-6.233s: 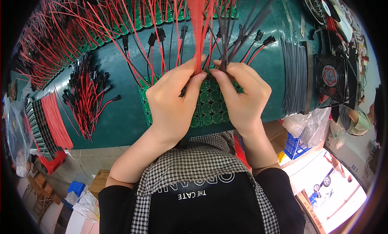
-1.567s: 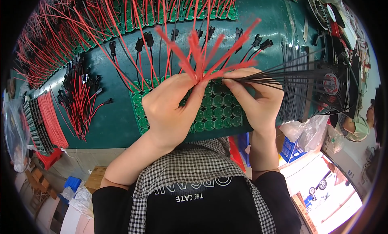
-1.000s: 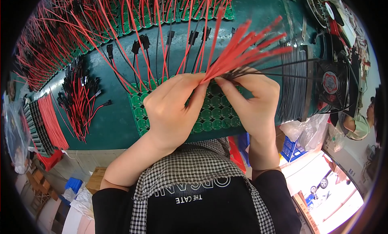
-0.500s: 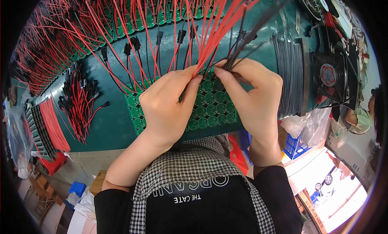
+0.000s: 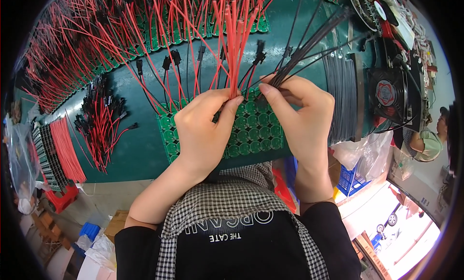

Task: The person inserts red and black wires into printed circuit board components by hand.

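My left hand (image 5: 205, 123) pinches a bundle of red wires (image 5: 235, 48) near its lower end, the strands rising away from me. Beside it, my right hand (image 5: 307, 113) grips a bundle of black wires (image 5: 309, 50), which fans out toward the upper right. Both hands hover over a green circuit board panel (image 5: 256, 128) made of rows of rounded boards. Along the panel's far edge stand red and black leads with black plug connectors (image 5: 175, 57). The fingertips partly cover the panel's far rows, and whether the wire ends touch it I cannot tell.
At the far left, many wired green boards (image 5: 159, 36) crowd the green table (image 5: 140, 149). A pile of connector leads (image 5: 100, 125) and a row of red wires (image 5: 67, 149) lie left. Grey wires (image 5: 340, 96) and a black fan (image 5: 389, 94) are right. Another person (image 5: 427, 142) is further right.
The red bundle has swung from leaning right to nearly upright, away from the black one. The black wires have spread and tilted further right. Both hands keep their grips.
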A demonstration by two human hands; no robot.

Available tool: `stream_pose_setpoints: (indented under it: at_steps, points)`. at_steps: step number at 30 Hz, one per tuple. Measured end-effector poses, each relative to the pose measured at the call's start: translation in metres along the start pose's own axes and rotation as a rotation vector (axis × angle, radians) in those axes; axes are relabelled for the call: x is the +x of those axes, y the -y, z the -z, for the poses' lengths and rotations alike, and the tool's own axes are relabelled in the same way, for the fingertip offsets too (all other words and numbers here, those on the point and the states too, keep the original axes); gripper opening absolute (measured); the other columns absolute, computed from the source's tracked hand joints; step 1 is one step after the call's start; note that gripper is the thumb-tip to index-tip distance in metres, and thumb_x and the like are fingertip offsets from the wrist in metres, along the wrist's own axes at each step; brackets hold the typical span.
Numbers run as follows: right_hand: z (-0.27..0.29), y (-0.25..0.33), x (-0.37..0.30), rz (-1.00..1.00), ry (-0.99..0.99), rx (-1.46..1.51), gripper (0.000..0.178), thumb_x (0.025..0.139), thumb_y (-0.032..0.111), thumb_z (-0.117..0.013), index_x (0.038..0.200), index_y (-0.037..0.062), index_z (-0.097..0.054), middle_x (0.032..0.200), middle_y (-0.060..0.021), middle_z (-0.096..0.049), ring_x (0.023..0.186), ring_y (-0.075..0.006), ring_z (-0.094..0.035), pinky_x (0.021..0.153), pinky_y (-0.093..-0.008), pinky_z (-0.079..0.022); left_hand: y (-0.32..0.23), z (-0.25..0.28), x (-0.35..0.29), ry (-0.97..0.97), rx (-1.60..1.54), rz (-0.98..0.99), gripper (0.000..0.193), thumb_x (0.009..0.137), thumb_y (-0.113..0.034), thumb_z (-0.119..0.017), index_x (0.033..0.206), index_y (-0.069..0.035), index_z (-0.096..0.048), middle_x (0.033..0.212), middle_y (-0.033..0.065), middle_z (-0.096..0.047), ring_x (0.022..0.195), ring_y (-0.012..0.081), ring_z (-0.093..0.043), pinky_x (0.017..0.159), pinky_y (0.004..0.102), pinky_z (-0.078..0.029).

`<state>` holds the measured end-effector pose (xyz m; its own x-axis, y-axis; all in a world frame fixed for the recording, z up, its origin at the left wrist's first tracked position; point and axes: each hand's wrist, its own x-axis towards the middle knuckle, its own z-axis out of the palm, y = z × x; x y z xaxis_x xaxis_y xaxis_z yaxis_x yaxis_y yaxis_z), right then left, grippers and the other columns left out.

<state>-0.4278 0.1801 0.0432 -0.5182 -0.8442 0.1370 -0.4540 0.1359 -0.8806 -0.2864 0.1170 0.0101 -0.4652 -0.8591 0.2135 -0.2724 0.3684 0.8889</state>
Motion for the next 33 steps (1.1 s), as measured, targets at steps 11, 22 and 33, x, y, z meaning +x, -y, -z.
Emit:
stream_pose_setpoints:
  at_steps: [11,22,33]
  points:
    - [0.005,0.009,0.006,-0.029,0.014,-0.042,0.013,0.079,0.0,-0.069,0.091,-0.0043,-0.069,0.081,-0.0064,-0.069,0.07,-0.0082,-0.063,0.064,-0.0204,-0.05,0.002,0.0,0.0,0.008,-0.035,0.021,0.01,0.079,-0.004,-0.07,0.086,0.003,-0.067,0.081,0.0127,-0.068,0.067,0.0222,-0.066,0.06,0.0297,-0.051]
    - [0.007,0.023,0.019,-0.161,0.171,0.001,0.013,0.079,0.005,-0.068,0.08,-0.0072,-0.064,0.067,-0.0133,-0.065,0.061,-0.0159,-0.067,0.057,-0.0256,-0.05,-0.012,0.016,0.004,-0.048,-0.078,0.033,0.009,0.077,-0.003,-0.07,0.082,0.003,-0.066,0.079,0.0114,-0.068,0.069,0.0212,-0.066,0.063,0.0282,-0.051]
    - [0.0,0.003,0.001,-0.099,0.05,-0.007,0.011,0.078,0.003,-0.069,0.082,-0.0064,-0.065,0.077,-0.0132,-0.068,0.066,-0.0178,-0.067,0.061,-0.0264,-0.052,0.01,0.029,-0.012,-0.093,-0.158,0.074,0.007,0.078,0.001,-0.07,0.083,0.004,-0.068,0.08,0.0091,-0.069,0.069,0.0157,-0.065,0.064,0.0255,-0.05]
